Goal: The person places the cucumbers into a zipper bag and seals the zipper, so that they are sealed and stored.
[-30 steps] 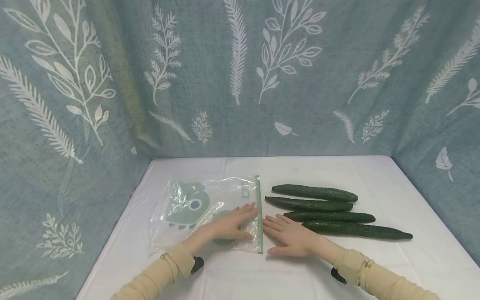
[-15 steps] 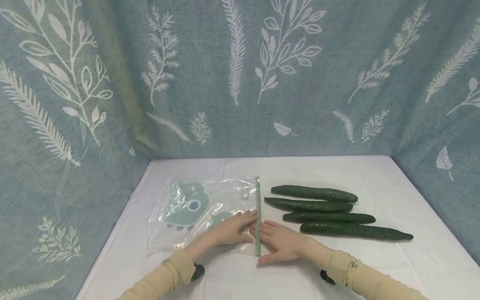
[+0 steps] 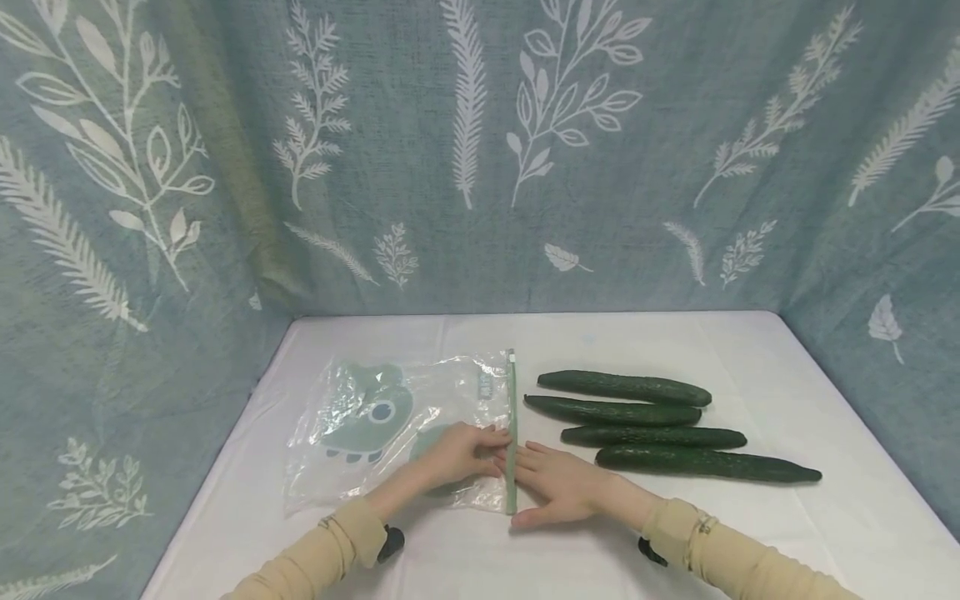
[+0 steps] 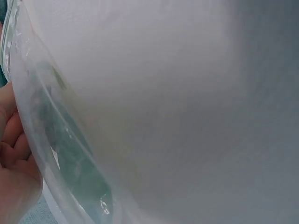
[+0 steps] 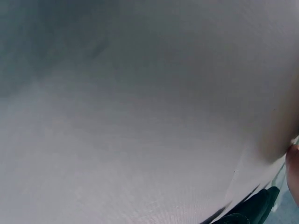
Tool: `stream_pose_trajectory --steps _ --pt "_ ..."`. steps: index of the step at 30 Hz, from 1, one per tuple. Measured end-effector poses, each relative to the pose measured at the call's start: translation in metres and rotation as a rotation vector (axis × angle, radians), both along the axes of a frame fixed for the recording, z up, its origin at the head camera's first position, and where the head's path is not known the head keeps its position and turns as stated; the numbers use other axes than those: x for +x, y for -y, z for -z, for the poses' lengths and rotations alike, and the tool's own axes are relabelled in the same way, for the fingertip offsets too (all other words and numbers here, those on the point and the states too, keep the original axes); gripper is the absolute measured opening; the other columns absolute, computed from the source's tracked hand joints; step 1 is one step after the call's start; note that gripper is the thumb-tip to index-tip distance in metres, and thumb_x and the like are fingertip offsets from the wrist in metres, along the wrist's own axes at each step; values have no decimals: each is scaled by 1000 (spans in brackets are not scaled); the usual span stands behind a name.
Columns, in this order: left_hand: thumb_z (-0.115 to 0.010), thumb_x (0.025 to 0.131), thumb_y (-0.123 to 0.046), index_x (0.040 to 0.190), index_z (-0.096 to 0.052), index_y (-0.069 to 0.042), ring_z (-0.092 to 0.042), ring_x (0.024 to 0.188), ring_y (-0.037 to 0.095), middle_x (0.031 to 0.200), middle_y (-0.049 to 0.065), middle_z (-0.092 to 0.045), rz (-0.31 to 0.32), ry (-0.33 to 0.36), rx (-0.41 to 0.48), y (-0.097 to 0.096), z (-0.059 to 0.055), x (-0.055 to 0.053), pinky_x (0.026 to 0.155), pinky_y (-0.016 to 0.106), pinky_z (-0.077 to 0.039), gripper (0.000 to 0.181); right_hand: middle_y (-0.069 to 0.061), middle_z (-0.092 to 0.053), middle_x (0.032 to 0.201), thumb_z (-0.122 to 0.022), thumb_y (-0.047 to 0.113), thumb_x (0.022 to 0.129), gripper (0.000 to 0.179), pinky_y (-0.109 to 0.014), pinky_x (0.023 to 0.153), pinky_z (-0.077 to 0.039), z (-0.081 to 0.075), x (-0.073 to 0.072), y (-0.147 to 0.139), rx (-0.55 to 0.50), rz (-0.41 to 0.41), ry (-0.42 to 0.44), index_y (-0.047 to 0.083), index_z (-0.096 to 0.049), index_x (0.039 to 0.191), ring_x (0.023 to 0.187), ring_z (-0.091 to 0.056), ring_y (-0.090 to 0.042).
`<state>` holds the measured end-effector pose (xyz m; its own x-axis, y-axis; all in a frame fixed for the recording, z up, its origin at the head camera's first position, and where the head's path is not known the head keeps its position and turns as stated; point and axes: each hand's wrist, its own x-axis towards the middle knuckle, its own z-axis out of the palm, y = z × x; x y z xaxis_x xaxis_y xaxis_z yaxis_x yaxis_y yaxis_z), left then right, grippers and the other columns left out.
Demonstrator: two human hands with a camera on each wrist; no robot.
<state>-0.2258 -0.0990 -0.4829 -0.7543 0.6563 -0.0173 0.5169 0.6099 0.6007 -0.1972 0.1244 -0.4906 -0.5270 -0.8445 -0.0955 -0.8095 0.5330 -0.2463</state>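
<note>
A clear plastic zip bag (image 3: 450, 383) with a green cartoon print lies flat on the table, its green zip edge facing right. My left hand (image 3: 456, 454) is over the bag near that edge, fingers bent, pinching the film; the left wrist view shows the curled fingers (image 4: 16, 135) against the bag (image 4: 70, 154). My right hand (image 3: 562, 481) rests palm down with straight fingers, their tips beneath the zip strip. Beside it lie several dark green cucumbers (image 3: 705, 463), side by side. Only part of a cucumber (image 5: 252, 207) shows in the right wrist view.
A white cloth covers the table (image 3: 615, 550). A blue-green curtain (image 3: 420, 150) with white leaf prints hangs behind and along both sides. A small white slider (image 3: 512, 357) sits at the far end of the zip strip.
My right hand has moved left, and its fingertips have slid under the zip edge. My left hand's fingers, flat on the bag before, have bent and drawn together near that edge.
</note>
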Motion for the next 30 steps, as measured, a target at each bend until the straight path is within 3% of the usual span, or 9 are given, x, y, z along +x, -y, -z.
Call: stream_pose_trajectory --steps 11,19,30 --pt "-75 76 -28 114 -69 -14 -63 112 26 114 5 -68 -45 -17 76 1 0 -1 99 41 -48 40 -9 -25 156 -37 68 90 83 -43 120 -20 -4 1 1 4 30 33 10 -29 149 144 -25 -21" --pt "-73 80 -23 102 -73 -13 -70 93 18 102 3 -73 -109 -30 141 2 3 1 85 29 -55 24 -7 -28 155 -37 67 90 81 -43 119 -21 -6 1 1 -10 37 63 10 -30 148 144 -26 -22" --pt "-72 80 -13 93 -76 -11 -71 88 21 92 5 -75 -168 -49 245 5 0 3 81 25 -56 14 -5 -26 156 -41 63 91 79 -41 120 -20 -6 -1 0 -5 45 69 11 -29 149 145 -23 -20"
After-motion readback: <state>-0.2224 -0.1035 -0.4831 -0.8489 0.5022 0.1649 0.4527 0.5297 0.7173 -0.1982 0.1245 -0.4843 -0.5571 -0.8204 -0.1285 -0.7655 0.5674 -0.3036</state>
